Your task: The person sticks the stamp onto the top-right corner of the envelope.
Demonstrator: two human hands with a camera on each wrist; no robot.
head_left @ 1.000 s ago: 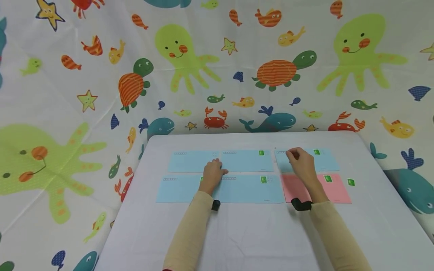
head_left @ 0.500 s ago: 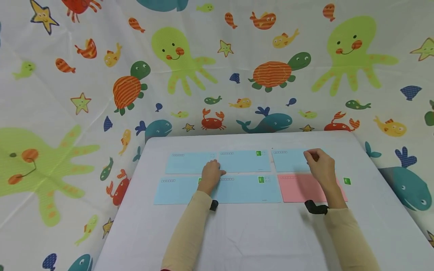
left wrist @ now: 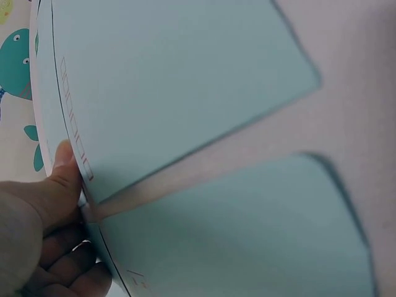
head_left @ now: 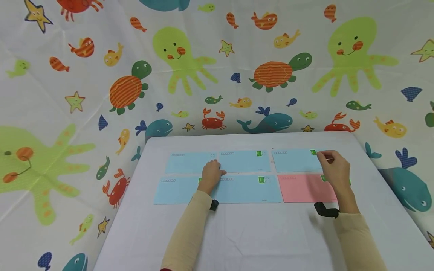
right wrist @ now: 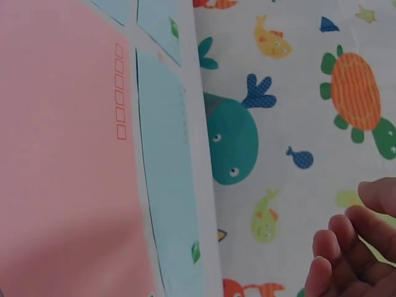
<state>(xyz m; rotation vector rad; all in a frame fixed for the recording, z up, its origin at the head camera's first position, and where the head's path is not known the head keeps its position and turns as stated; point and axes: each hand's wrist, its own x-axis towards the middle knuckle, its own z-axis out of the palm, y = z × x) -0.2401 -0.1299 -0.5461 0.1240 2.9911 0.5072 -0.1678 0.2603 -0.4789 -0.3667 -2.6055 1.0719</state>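
Observation:
My left hand rests where the blue envelopes meet on the left, touching the upper left envelope, lower left envelope and lower middle envelope. In the left wrist view its thumb lies against an envelope's edge. My right hand hovers over the right end of the pink envelope, near the upper right blue envelope. In the right wrist view its fingers are loosely bent, with nothing visible between thumb and index. A loose green stamp is mostly hidden behind this hand.
Green stamps sit on the upper middle envelope and several others; the upper left one shows only printed marks at its right corner. The white table stands before a sea-animal patterned cloth.
My right hand has moved right from the upper right blue envelope's left part, past its stamp, and now covers most of the loose stamp. The left hand has stayed in place.

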